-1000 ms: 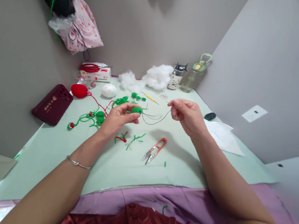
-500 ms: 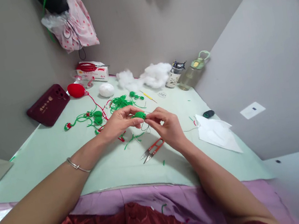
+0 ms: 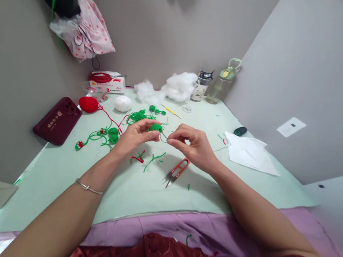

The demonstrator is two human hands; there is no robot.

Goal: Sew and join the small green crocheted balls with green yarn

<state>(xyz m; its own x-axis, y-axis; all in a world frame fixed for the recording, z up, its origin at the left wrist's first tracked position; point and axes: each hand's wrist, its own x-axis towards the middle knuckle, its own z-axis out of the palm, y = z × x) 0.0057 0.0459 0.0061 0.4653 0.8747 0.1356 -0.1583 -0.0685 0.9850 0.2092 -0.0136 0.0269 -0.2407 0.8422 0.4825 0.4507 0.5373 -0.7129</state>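
A small green crocheted piece [image 3: 156, 128] is pinched between the thumb and fingers of my left hand [image 3: 137, 135]. Dark thread [image 3: 163, 135] loops out of its right end. My right hand [image 3: 191, 142] is closed, thumb against forefinger, on that thread just right of the piece; whether a needle is also in the pinch is too small to make out. Below my hands lie thread snips [image 3: 176, 173] with red handles, blades pointing left. Short green yarn scraps [image 3: 154, 160] and a red scrap [image 3: 138, 159] are scattered beside them.
Behind my hands are a green yarn tangle [image 3: 139, 116], a yellow crochet hook [image 3: 170, 111], white stuffing [image 3: 181, 86] and a red yarn ball [image 3: 88, 104]. A maroon phone [image 3: 57, 122] leans at left. A bottle [image 3: 221, 82], black thread spool [image 3: 240, 131] and white paper [image 3: 249, 155] stand or lie at right.
My right hand has drawn slightly away from the green piece, leaving a gap spanned by thread. My left hand has tilted the piece and shifted it a little left and up.
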